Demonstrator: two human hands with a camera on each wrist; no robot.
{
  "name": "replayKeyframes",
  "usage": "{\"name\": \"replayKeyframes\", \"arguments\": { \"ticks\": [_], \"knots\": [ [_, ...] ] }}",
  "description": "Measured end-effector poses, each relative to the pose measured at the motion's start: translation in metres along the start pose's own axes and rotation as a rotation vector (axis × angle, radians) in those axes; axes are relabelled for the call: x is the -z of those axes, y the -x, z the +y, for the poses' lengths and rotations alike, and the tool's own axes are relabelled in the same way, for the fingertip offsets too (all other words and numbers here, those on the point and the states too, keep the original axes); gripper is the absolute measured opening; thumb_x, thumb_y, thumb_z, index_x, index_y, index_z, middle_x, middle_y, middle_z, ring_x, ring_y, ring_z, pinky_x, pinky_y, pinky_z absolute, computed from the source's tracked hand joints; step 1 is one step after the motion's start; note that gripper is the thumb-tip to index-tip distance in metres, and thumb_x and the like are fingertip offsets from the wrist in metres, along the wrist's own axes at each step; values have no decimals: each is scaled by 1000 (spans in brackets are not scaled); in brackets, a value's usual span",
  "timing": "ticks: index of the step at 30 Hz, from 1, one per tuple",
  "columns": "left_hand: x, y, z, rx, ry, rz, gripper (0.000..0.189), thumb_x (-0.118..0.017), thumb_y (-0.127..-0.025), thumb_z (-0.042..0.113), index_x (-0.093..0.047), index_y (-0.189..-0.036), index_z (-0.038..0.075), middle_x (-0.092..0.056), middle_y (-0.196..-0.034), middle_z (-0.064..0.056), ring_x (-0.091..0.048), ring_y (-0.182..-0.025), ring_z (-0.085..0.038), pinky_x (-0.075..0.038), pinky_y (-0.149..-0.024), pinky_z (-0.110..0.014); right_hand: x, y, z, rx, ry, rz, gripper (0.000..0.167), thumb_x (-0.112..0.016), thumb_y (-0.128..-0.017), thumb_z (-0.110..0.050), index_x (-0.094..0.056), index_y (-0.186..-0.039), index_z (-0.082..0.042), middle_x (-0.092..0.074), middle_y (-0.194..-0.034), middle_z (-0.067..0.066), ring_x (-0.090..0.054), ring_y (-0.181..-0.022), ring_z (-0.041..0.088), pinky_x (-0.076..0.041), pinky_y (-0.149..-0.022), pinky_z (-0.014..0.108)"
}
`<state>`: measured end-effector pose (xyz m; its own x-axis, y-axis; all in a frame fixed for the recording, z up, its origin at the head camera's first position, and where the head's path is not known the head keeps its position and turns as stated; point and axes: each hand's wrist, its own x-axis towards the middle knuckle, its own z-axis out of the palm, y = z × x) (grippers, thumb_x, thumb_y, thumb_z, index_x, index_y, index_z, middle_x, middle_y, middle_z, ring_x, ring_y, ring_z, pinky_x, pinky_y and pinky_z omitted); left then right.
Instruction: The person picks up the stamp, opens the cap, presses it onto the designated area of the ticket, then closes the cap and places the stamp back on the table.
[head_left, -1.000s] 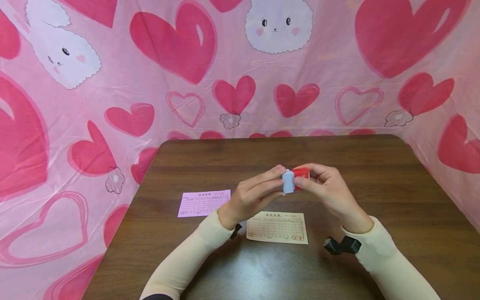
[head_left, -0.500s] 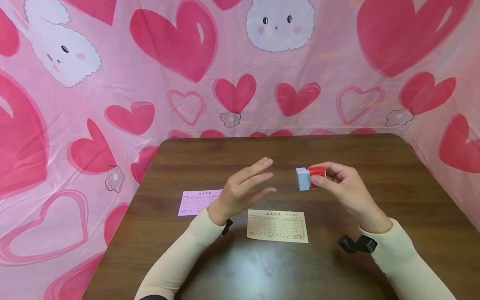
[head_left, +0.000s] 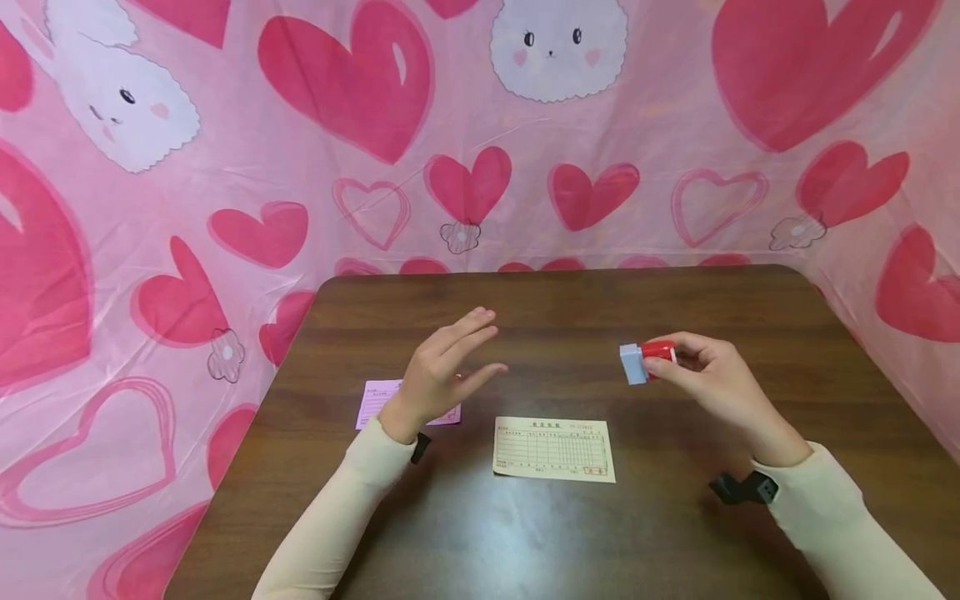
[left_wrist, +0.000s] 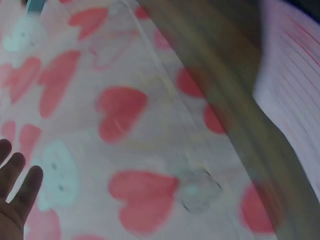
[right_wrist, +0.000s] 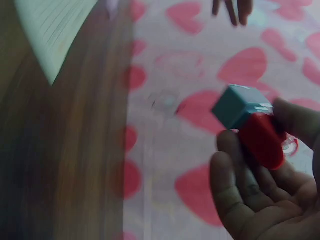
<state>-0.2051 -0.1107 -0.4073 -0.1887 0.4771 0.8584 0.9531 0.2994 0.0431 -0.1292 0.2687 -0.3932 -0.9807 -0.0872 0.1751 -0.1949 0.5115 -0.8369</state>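
Note:
My right hand [head_left: 716, 379] pinches a stamp with a red body [head_left: 659, 357] between thumb and fingers, held up over the right half of the table. Its light blue cap [head_left: 633, 364] is on and points left; the right wrist view shows the same red stamp [right_wrist: 260, 139] close up. On the left, my empty left hand [head_left: 438, 367] hovers with fingers spread, overlapping a pink slip [head_left: 377, 402] in the head view. A cream printed slip [head_left: 551, 450] lies between the hands, with a small red boxed mark at its lower right corner.
Both slips lie on a dark brown wooden table [head_left: 525, 308]. Behind it and at the sides hangs a pink cloth [head_left: 525, 133] with hearts and rabbits. Dark wrist-worn devices [head_left: 744, 488] sit under the cream sleeves [head_left: 840, 508].
My left hand has let go of the stamp's blue cap end and moved away left. The right hand has carried the stamp to the right. The slips have stayed put.

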Motion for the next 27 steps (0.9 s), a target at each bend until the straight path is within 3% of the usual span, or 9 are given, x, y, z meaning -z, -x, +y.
{"name": "replayKeyframes", "arguments": {
  "ticks": [4, 10, 18, 27],
  "knots": [
    [17, 15, -18, 89, -82, -31, 57, -95, -77, 14, -71, -127, -2, -70, -134, -19, -66, -126, -39, -55, -102, -47, 6, 2, 17, -9, 145, -47, 33, -81, -95, -21, -74, -120, -1, -75, -103, 13, -63, -81, 21, -56, -67, 26],
    [37, 27, -33, 170, -154, -56, 57, -94, -77, 9, -70, -128, -3, -70, -132, -21, -64, -130, -37, -56, -97, -53, 5, 5, 37, 31, 286, -141, 30, -86, -90, -20, -76, -114, -4, -74, -99, 6, -61, -82, 21, -55, -67, 26],
    [45, 28, -38, 270, -221, -93, 62, -94, -78, 16, -68, -132, -3, -69, -134, -22, -63, -131, -40, -52, -100, -60, 0, 10, 54, 103, 387, -204, 26, -89, -86, -19, -77, -107, -9, -72, -95, -1, -60, -80, 14, -54, -68, 27],
    [54, 33, -37, 441, -334, -180, 70, -91, -84, 29, -63, -140, -1, -63, -143, -24, -57, -136, -45, -48, -103, -64, -4, 13, 59, 109, 394, -235, 25, -90, -84, -16, -76, -104, -11, -68, -91, -5, -59, -79, 15, -54, -68, 29]
  ]
}}
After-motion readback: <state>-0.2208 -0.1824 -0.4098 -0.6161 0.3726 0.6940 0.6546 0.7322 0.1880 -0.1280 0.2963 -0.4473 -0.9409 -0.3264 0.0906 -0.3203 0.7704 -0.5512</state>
